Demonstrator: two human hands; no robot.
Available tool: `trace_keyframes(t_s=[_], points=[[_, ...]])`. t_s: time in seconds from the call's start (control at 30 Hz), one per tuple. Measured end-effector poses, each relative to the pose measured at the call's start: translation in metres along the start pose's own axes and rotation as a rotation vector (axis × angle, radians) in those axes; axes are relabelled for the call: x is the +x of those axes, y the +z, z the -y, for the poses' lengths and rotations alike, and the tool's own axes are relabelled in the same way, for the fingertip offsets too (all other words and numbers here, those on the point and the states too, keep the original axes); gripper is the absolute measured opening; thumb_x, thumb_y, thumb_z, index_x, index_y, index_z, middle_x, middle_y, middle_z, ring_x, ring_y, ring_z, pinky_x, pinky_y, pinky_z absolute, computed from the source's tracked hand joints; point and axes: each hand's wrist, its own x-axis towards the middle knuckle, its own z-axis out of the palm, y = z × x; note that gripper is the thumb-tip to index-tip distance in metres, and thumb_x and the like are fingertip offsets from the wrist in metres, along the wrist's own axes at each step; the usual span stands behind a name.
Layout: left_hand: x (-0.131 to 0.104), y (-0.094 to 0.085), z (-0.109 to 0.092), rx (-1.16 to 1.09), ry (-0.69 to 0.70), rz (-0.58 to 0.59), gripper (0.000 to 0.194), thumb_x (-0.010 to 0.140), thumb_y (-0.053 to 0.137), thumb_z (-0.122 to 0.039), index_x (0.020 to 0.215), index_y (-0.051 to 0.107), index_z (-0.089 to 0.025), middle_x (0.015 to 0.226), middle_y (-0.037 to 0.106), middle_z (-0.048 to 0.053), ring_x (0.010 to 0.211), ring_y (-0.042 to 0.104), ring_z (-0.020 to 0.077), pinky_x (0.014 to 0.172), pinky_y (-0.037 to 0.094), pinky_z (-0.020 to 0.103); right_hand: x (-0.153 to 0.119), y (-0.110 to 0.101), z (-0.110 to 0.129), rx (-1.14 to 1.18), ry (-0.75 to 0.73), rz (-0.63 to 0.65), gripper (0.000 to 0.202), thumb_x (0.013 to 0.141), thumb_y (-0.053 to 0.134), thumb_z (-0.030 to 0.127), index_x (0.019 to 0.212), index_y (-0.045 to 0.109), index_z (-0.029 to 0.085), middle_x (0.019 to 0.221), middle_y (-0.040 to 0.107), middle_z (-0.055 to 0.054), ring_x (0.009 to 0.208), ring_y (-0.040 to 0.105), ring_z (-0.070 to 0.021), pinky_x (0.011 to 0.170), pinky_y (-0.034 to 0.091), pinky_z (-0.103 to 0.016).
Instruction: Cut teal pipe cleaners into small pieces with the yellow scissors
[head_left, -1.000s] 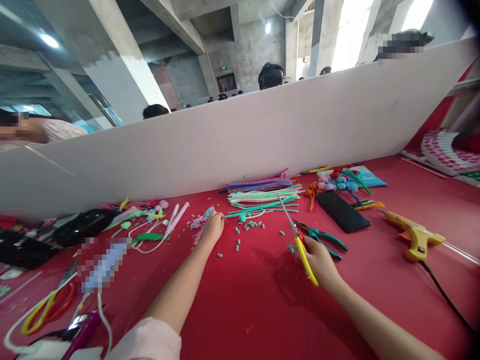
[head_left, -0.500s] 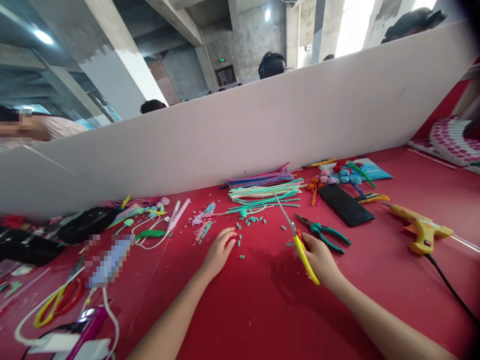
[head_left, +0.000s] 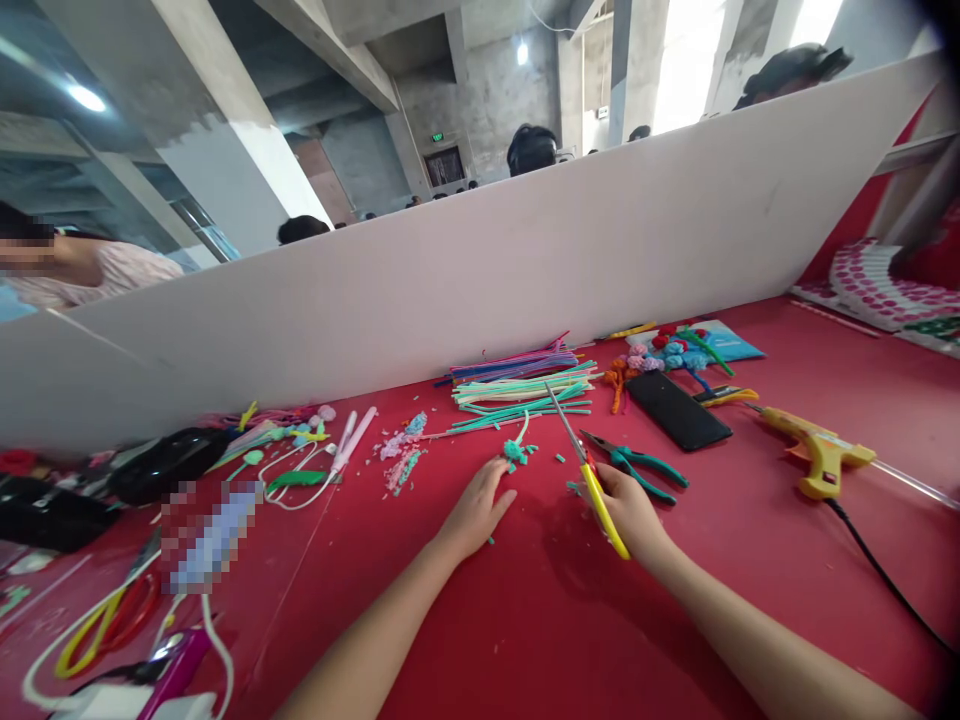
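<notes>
My right hand (head_left: 630, 510) is wrapped around the scissors (head_left: 598, 500), whose handles are yellow and red. Their long metal blades point away from me, over the red table. My left hand (head_left: 478, 508) rests low on the table with thumb and fingers apart, holding nothing. Its fingertips touch or nearly touch a small heap of cut green pieces (head_left: 516, 452), beside a pale green stem. Just beyond lie bundles of fuzzy craft stems in green (head_left: 487, 412), cream and purple (head_left: 517, 365). Pliers with teal handles (head_left: 645, 468) lie right behind my right hand.
A black phone (head_left: 679, 410) and a yellow glue gun (head_left: 821, 450) lie to the right. Pink and blue fuzz scraps (head_left: 401, 445), a pink heating iron (head_left: 352, 442) and tangled white cables are on the left. A white partition (head_left: 465, 290) closes the far side.
My left hand has moved right and forward, and the scattered green pieces are now gathered into a heap at its fingertips. My right hand still holds the scissors in nearly the same place.
</notes>
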Motion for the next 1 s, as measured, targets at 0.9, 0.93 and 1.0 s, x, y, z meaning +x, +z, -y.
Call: trace_keyframes(t_s=[0.9,0.93,1.0], points=[[0.102,-0.043,0.048,0.319,-0.055,0.007,0.027,0.062,0.046,-0.008,0.080,0.059,-0.023,0.085,0.058,0.004,0.090,0.047,0.0222,0.078,0.034,0.035,0.002,-0.003,0.005,0.031,0.010,-0.022,0.003,0.061,0.043,0.020,0.063,0.041,0.018,0.048,0.035,0.007,0.042,0.036,-0.0067,0.040,0.029,-0.018],[0.104,-0.040,0.049,0.330,-0.050,0.005,0.024,0.062,0.047,-0.009,0.078,0.059,-0.023,0.083,0.057,0.004,0.091,0.046,0.0228,0.078,0.033,0.036,0.002,-0.003,0.005,0.029,0.006,-0.025,0.004,0.061,0.043,0.021,0.062,0.041,0.018,0.048,0.035,0.007,0.042,0.036,-0.0067,0.040,0.028,-0.018],[0.107,-0.033,0.047,0.353,-0.046,-0.018,0.018,0.064,0.048,-0.013,0.075,0.059,-0.022,0.082,0.055,0.006,0.092,0.044,0.0243,0.079,0.032,0.038,0.003,-0.003,0.004,0.027,-0.001,-0.026,0.005,0.061,0.044,0.022,0.063,0.042,0.018,0.049,0.035,0.007,0.043,0.035,-0.0066,0.040,0.027,-0.018]])
